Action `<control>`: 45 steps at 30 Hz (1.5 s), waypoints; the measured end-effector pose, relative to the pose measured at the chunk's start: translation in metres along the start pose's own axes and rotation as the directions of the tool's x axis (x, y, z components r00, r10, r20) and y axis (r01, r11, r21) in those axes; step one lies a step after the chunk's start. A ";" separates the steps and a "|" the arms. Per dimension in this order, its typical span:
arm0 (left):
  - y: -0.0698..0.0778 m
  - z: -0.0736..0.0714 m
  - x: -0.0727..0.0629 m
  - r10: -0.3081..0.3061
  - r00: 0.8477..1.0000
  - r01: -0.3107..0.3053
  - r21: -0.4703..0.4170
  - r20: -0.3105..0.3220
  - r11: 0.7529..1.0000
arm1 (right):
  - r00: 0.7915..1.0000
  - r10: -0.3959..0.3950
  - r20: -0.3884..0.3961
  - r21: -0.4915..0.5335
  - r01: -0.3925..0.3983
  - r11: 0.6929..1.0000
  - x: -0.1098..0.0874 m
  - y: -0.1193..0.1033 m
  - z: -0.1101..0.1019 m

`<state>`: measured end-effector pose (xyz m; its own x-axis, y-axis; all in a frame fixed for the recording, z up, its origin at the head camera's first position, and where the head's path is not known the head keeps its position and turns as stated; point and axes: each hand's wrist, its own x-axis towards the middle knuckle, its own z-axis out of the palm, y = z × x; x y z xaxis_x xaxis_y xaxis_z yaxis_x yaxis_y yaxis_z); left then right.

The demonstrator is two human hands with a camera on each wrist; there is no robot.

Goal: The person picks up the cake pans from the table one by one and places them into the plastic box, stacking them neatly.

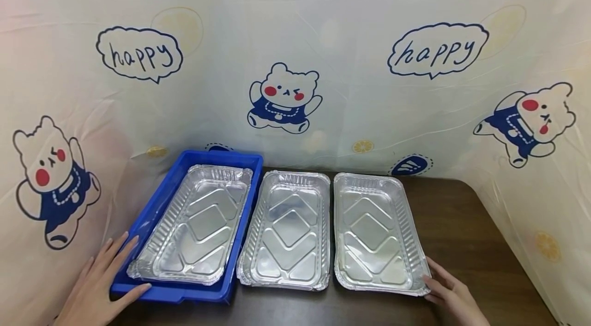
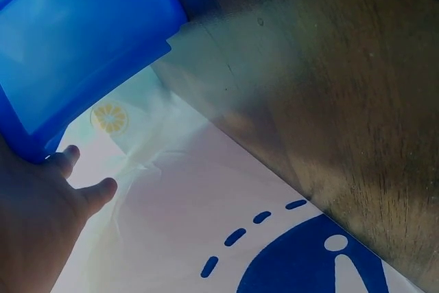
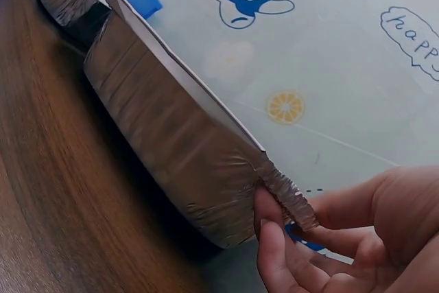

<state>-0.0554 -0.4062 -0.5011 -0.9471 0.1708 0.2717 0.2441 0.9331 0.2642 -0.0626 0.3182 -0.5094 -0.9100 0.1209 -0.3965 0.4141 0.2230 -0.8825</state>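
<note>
A blue plastic tray (image 1: 184, 292) stands at the left of the table with a silver foil pan (image 1: 203, 221) inside it. My left hand (image 1: 97, 285) rests at the tray's near left corner, fingers spread along the side and thumb on the front rim. Beside the tray lies a second foil pan (image 1: 291, 228), and to its right a third foil pan (image 1: 369, 228). With thumb and fingers, my right hand (image 1: 452, 292) pinches the third pan's near right corner; the right wrist view shows the grip on the crimped rim. All three pans have nothing in them.
The dark wooden table (image 1: 471, 244) extends to the right of the pans. A pale curtain (image 1: 351, 126) printed with bears and "happy" bubbles hangs close behind the table and along both sides.
</note>
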 end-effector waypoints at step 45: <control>0.002 -0.001 0.000 -0.022 1.000 0.022 0.001 0.012 1.000 | 0.997 -0.067 0.043 0.141 0.060 0.988 -0.041 -0.078 0.022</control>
<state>-0.0551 -0.4046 -0.4998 -0.9548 0.1538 0.2545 0.2227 0.9369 0.2693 -0.0580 0.2749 -0.4294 -0.9357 0.0637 -0.3469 0.3516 0.0908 -0.9317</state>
